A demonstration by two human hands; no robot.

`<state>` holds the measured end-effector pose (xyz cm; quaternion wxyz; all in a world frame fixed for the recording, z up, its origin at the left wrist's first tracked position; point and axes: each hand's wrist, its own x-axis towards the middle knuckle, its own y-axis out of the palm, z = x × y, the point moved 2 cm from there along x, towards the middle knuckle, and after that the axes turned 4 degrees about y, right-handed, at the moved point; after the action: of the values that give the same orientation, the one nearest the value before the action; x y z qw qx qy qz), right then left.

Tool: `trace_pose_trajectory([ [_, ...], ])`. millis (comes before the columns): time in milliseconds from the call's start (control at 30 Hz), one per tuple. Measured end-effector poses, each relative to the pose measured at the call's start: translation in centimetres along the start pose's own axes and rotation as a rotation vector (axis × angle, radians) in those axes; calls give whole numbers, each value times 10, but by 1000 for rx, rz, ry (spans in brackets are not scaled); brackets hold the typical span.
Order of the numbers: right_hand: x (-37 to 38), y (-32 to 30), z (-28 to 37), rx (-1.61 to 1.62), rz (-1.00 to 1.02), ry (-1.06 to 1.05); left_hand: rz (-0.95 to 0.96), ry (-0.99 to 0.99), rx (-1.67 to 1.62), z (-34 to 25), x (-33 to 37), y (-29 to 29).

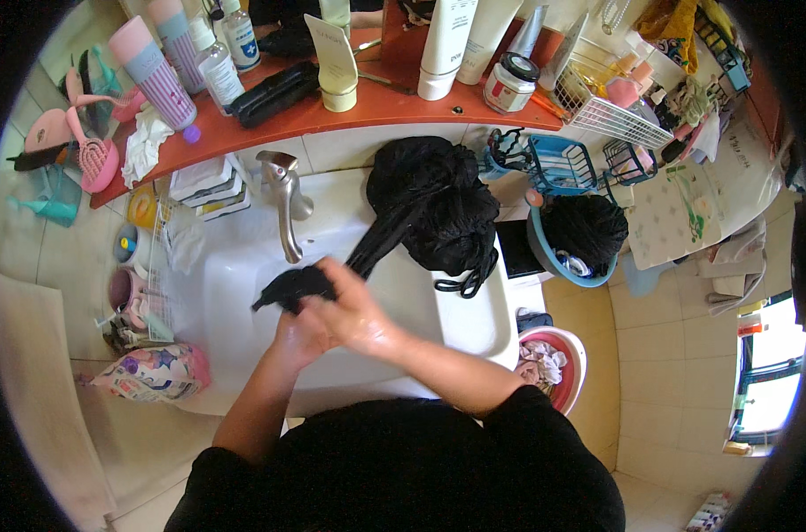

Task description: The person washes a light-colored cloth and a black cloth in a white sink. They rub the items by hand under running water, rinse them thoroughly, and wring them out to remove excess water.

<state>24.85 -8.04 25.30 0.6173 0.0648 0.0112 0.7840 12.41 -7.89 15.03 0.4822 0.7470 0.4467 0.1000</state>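
Observation:
Over the white sink point(226, 310), both my hands are closed on one end of a black garment point(438, 199). My right hand point(357, 312) lies uppermost, slightly blurred, with its fingers across the cloth. My left hand point(304, 339) is just below, pressed against it, its fingers partly hidden. A dark bunched end sticks out to the left of my hands. From there a twisted length runs up to the big crumpled heap on the sink's right rim, where a thin loop hangs down. The silver faucet point(288, 199) stands just beyond my hands; no running water shows.
A red shelf point(385, 113) behind the sink carries bottles, tubes, a jar point(511, 82) and a black pouch point(277, 93). At right are a blue basin point(538, 239) with dark cloth and a pink basin point(576, 363) with laundry. A patterned bag point(155, 372) sits at left.

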Motion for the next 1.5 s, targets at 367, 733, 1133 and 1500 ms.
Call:
trace_pose_trajectory([
  [367, -21, -74, -56, 479, 148, 309, -80, 322, 17, -52, -29, 6],
  [733, 23, -88, -152, 318, -267, 743, -489, 387, 798, -124, -91, -77],
  [1133, -40, -63, -211, -1036, 175, 284, -332, 816, 2189, 17, 20, -136],
  [1500, -20, -57, -219, 373, -320, 1128, -593, 263, 1481, 47, 70, -187],
])
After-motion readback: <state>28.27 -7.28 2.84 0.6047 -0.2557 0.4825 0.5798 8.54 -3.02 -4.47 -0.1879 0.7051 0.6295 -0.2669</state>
